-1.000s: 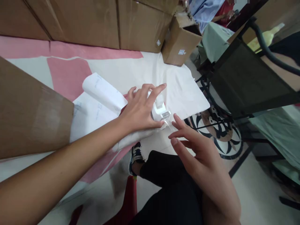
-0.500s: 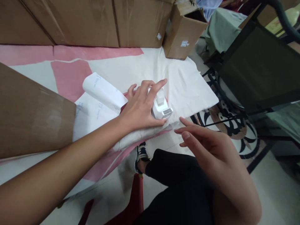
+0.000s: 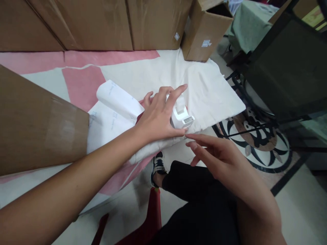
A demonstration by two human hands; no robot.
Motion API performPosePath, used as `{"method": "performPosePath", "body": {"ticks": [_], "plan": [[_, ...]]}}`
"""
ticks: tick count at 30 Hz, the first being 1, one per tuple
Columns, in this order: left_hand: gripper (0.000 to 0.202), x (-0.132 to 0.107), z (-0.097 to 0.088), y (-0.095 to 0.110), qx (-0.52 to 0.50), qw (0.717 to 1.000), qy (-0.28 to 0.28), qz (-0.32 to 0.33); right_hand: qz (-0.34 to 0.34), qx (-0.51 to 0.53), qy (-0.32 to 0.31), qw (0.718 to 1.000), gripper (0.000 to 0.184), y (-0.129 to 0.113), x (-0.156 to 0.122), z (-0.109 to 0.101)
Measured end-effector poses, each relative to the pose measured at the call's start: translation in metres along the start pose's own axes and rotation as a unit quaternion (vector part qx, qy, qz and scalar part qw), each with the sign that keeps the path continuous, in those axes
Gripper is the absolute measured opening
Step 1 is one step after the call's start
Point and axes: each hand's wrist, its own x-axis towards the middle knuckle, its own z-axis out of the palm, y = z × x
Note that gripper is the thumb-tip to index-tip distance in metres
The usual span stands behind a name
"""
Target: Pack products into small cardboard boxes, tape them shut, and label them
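My left hand grips a white tape dispenser near the table's front edge, thumb along its near side and fingers over the far side. A roll of clear tape sits in the dispenser, and its cutter end faces right, toward me. Just right of it, my right hand hovers with fingers loosely stretched and apart, holding nothing. Its fingertips are close to my left thumb; whether they touch, I cannot tell. A curled white printed sheet lies left of my left hand. Something dark red is mostly hidden under that hand.
A large cardboard box stands at the left on the pink and white cloth. Several closed boxes line the back, beside an open carton. At the right is a dark chair. Red chair legs show below.
My right hand has moved left, bringing its fingertips near my left thumb. The view has shifted slightly; my left hand keeps its grip on the tape dispenser.
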Motion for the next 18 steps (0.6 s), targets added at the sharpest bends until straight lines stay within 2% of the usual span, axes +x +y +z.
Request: {"method": "performPosePath", "body": {"ticks": [8, 11, 14, 18], "plan": [[0.113, 0.000, 0.000, -0.001, 0.013, 1.000, -0.011, 0.002, 0.023, -0.018, 0.002, 1.000, 0.029, 0.006, 0.005, -0.006], [0.111, 0.000, 0.000, -0.001, 0.017, 1.000, -0.006, 0.006, 0.034, -0.018, 0.027, 0.999, 0.030, 0.012, 0.006, -0.010], [0.110, 0.000, 0.000, -0.001, 0.021, 1.000, -0.006, 0.008, 0.056, 0.026, 0.035, 0.997, 0.026, 0.018, 0.009, -0.009], [0.111, 0.000, 0.001, -0.001, 0.019, 1.000, -0.008, 0.009, 0.088, 0.098, 0.020, 0.991, 0.039, 0.029, 0.021, -0.005]]}}
